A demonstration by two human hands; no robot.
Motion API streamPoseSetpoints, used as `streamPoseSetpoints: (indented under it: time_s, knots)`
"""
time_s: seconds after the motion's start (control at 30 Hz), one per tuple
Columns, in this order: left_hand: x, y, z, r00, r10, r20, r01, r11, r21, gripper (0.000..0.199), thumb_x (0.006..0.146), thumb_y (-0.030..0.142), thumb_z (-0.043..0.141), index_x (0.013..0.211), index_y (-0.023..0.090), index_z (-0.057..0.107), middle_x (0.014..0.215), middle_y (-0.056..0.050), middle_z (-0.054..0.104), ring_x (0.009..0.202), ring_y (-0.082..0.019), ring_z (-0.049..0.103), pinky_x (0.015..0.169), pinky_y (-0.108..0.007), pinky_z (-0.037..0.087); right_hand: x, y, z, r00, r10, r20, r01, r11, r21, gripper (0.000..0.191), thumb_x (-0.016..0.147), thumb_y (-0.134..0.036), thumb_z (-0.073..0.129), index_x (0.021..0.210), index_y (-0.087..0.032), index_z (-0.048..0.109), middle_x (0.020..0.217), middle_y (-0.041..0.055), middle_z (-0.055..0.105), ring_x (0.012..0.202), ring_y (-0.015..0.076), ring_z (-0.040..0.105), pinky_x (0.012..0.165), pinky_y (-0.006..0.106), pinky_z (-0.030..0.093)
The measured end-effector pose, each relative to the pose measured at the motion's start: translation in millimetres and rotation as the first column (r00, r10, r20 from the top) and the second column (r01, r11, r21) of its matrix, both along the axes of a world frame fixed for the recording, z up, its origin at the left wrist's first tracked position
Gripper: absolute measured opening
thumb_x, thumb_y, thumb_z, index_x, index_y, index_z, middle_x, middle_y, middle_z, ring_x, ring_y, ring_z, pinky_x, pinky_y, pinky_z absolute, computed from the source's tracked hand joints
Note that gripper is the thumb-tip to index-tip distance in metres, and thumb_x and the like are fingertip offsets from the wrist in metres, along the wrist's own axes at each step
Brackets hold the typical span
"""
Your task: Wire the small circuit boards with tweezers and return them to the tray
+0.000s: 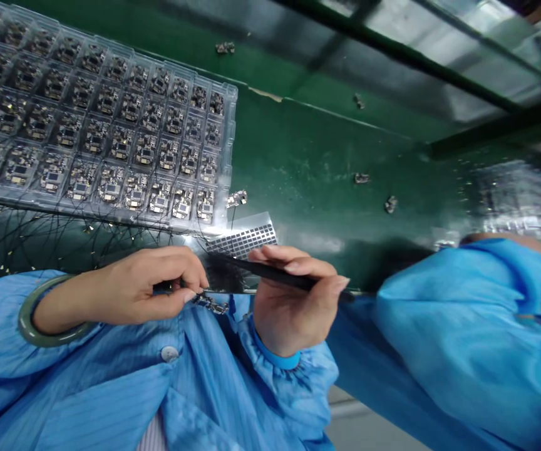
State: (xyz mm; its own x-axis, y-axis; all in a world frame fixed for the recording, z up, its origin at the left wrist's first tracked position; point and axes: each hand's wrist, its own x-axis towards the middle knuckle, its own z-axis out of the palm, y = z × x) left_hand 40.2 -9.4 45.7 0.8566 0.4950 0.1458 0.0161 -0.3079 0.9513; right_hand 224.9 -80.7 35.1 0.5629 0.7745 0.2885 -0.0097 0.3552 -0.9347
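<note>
Head view: tilted, looking down onto a bench from the near edge.

Left hand [139, 282]: clenched in a tight pinch, thumb and fingertips closed on a small board [211, 305], partly hidden by the fingers; a green bangle [40, 319] around the wrist.

Right hand [293, 294]: grasping a black brush [275, 274] like a pen, dark bristles pressed against the pinched board.

Board's place: at the near bench edge, between both hands, just beside a metal stencil [247, 241].

Step in hand, as judged: brushing the pinched board.

Next move, as judged: calls for a firm pinch and light, controlled bristle strokes.

Tray: clear plastic, far left, rim [230, 125] around rows of circuit modules, one loose module [236, 199] just beside its near corner.

Mat: green [327, 144], with a few more loose modules, well apart, scattered on it toward the far side; fine dark wires [64, 241] lying at near left.

Right side: a large blue sleeve [463, 332], owner impossible to tell, and a blurred silver tray [519, 200] beyond it.
</note>
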Motion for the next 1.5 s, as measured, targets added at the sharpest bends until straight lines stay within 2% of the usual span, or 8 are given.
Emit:
streamPoseSetpoints:
  time_s: [0.1, 0.2, 0.3, 0.5, 0.8, 1.07, 1.33, 1.5]
  knots:
    - [-1, 0, -1.8, 0.996, 0.088, -0.015, -0.088, 0.996, 0.012, 0.011, 0.087, 0.008, 0.05, 0.088, 0.017, 0.056, 0.093, -0.005, 0.063, 0.088, -0.015, 0.059, 0.076, -0.024, 0.048, 6, -2, 2.2, 0.995, -0.054, 0.085, 0.056, 0.998, -0.016, 0.029, 0.098, -0.034, 0.038, 0.087, -0.022, 0.062, 0.086, 0.002, 0.069, 0.055, 0.0109, 0.059, 0.052, 0.027, 0.05]
    - [-3, -1, -4.8, 0.984, 0.176, -0.02, -0.175, 0.984, 0.036, 0.01, 0.089, 0.012, 0.049, 0.092, 0.018, 0.056, 0.084, -0.003, 0.061, 0.076, -0.014, 0.058, 0.067, -0.024, 0.047, 10, -7, 3.2, 0.923, 0.22, 0.316, -0.161, 0.966, -0.203, 0.016, 0.092, -0.031, 0.054, 0.102, -0.022, 0.063, 0.087, 0.0042, 0.07, 0.048, 0.009, 0.05, 0.044, 0.025, 0.043]
    - [-5, -1, -7.1, 0.983, 0.185, 0.015, -0.186, 0.979, 0.08, 0.01, 0.089, 0.012, 0.048, 0.093, 0.018, 0.055, 0.083, -0.004, 0.062, 0.075, -0.015, 0.059, 0.067, -0.025, 0.048, 5, -10, 3.1, 0.772, 0.407, 0.488, -0.303, 0.911, -0.281, 0.012, 0.084, -0.018, 0.064, 0.096, -0.021, 0.065, 0.081, 0.0032, 0.07, 0.061, 0.0129, 0.062, 0.053, 0.025, 0.051]
    - [-4, -1, -6.4, 0.957, 0.211, 0.201, -0.241, 0.96, 0.141, 0.013, 0.085, 0.014, 0.057, 0.096, 0.019, 0.053, 0.086, -0.006, 0.064, 0.079, -0.017, 0.062, 0.067, -0.026, 0.05, -7, -3, 3.8, 0.7, 0.26, 0.665, -0.275, 0.958, -0.085, 0.021, 0.081, -0.005, 0.062, 0.098, -0.018, 0.064, 0.08, 0.0049, 0.071, 0.07, 0.0149, 0.068, 0.061, 0.025, 0.056]
    - [-3, -3, -5.2, 0.916, 0.254, 0.311, -0.289, 0.954, 0.073, 0.019, 0.082, 0.008, 0.059, 0.099, 0.017, 0.056, 0.094, -0.009, 0.064, 0.086, -0.017, 0.061, 0.069, -0.025, 0.05, 9, -9, 6.5, 0.362, 0.144, 0.921, -0.294, 0.955, -0.034, 0.048, 0.087, -0.012, 0.055, 0.134, -0.02, 0.048, 0.096, 0.0107, 0.073, 0.062, 0.0173, 0.064, 0.046, 0.028, 0.046]
    - [-3, -8, -2.5, 0.945, 0.223, 0.238, -0.118, 0.913, -0.39, 0.008, 0.092, 0.012, 0.045, 0.087, 0.019, 0.045, 0.097, -0.004, 0.049, 0.065, -0.008, 0.053, 0.059, -0.019, 0.049, 2, -6, 22.1, 0.206, 0.117, 0.971, -0.317, 0.947, -0.047, 0.02, 0.087, -0.009, 0.055, 0.104, -0.015, 0.064, 0.088, 0.0116, 0.074, 0.057, 0.0155, 0.059, 0.044, 0.027, 0.044]
    - [-2, -7, 1.2, 0.912, 0.251, 0.323, -0.029, 0.827, -0.561, 0.012, 0.092, 0.018, 0.049, 0.104, 0.019, 0.05, 0.099, -0.007, 0.052, 0.073, -0.011, 0.054, 0.065, -0.022, 0.052, 4, -8, 19.3, 0.235, 0.114, 0.965, -0.3, 0.953, -0.039, 0.022, 0.086, -0.007, 0.055, 0.106, -0.012, 0.063, 0.092, 0.0149, 0.074, 0.061, 0.0171, 0.062, 0.046, 0.028, 0.047]
    - [-5, -7, -1.0, 0.955, 0.247, 0.166, -0.107, 0.804, -0.584, 0.013, 0.091, 0.026, 0.053, 0.101, 0.017, 0.052, 0.085, -0.005, 0.056, 0.069, -0.012, 0.055, 0.062, -0.023, 0.051, 5, -11, 14.0, 0.264, 0.148, 0.953, -0.274, 0.959, -0.073, 0.035, 0.087, -0.008, 0.053, 0.121, -0.016, 0.059, 0.097, 0.013, 0.073, 0.066, 0.0184, 0.065, 0.048, 0.028, 0.048]
